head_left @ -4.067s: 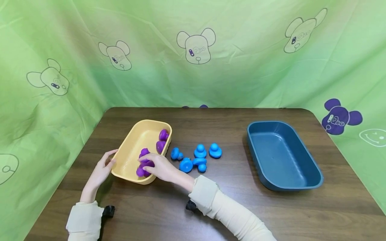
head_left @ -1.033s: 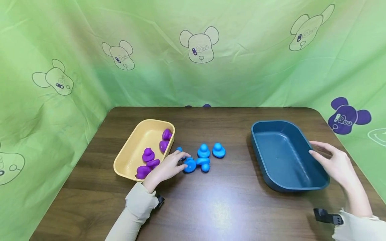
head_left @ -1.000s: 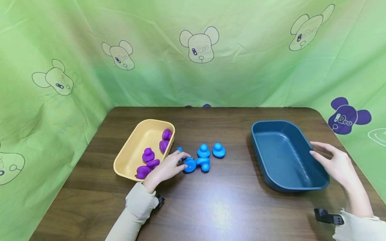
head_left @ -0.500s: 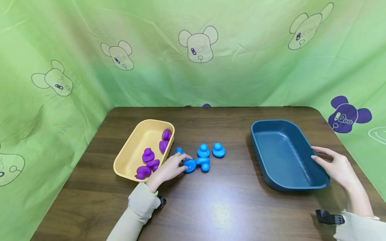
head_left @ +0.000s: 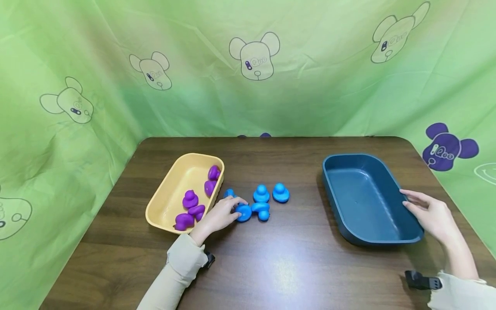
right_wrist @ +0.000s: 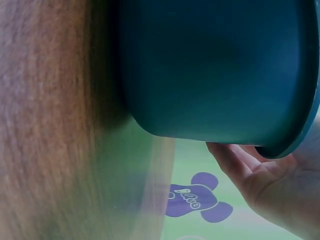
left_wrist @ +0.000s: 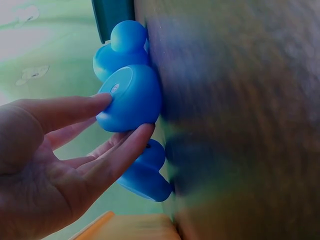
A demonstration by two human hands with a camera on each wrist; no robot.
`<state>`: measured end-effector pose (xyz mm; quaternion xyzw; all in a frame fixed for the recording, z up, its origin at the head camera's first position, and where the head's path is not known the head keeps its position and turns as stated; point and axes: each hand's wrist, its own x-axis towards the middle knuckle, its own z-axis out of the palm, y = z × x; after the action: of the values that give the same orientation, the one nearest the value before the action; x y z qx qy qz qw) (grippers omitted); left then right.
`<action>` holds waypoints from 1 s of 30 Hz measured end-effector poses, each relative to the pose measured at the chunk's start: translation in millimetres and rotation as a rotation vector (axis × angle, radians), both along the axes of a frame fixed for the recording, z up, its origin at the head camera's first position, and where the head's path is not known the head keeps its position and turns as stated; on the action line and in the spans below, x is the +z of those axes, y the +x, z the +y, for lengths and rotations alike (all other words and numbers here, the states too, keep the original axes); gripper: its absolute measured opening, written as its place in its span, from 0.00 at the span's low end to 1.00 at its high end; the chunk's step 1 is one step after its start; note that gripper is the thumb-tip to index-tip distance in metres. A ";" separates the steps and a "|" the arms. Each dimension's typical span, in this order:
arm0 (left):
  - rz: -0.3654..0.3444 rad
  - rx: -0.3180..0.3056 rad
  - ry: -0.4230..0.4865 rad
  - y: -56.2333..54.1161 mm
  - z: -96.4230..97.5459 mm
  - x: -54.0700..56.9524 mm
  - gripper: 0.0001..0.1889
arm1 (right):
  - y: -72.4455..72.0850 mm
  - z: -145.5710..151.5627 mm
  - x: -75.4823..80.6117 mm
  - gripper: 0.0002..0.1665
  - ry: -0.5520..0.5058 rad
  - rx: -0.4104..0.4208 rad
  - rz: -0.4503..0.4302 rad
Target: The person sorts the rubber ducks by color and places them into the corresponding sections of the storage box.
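Beside the cream bin, my left hand [head_left: 222,214] pinches a blue rubber duck [head_left: 244,213] lying on its side. In the left wrist view its thumb presses the flat base of the duck [left_wrist: 129,100], and a finger lies along the other side. Another blue duck [head_left: 230,193] is partly hidden behind the fingers. Several more blue ducks [head_left: 261,194] sit just right of the hand. My right hand [head_left: 434,215] holds the right rim of the dark blue tub [head_left: 372,242]. In the right wrist view its fingers lie against the tub's outer wall [right_wrist: 210,90], under the rim.
The cream bin [head_left: 164,193] at the left contains several purple ducks [head_left: 190,199]. A brown wooden table [head_left: 248,267] carries everything, with a green printed curtain [head_left: 193,107] along its back and sides. A black wrist strap [head_left: 422,280] sits by the right sleeve.
Earlier the right hand was at the purple ducks and the left at the cream bin; now they are at a blue duck and the tub. Over the last second the left fingers closed onto the duck.
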<state>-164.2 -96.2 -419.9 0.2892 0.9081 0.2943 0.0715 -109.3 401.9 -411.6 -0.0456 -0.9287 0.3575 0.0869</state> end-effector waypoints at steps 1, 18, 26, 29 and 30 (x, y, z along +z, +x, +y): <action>0.002 0.002 0.003 -0.4 -0.1 -0.1 0.13 | 0.5 -0.3 1.2 0.21 0.000 0.012 0.004; 0.034 0.036 0.047 -5.1 -2.0 11.1 0.13 | 4.2 -4.3 9.5 0.22 0.050 -0.030 -0.051; 0.025 0.078 0.075 -6.0 -2.1 15.7 0.14 | 2.4 -6.0 11.5 0.22 0.057 -0.037 -0.074; 0.034 0.077 0.084 -7.4 -0.2 17.6 0.14 | 2.7 -6.8 10.5 0.22 0.076 -0.048 -0.077; 0.039 0.076 0.086 -8.0 0.6 18.2 0.14 | 2.8 -7.3 10.0 0.22 0.084 -0.053 -0.079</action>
<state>-172.2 -95.6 -401.7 0.2632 0.9061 0.3300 0.0299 -106.5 394.6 -401.6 -0.0804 -0.9440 0.3139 0.0613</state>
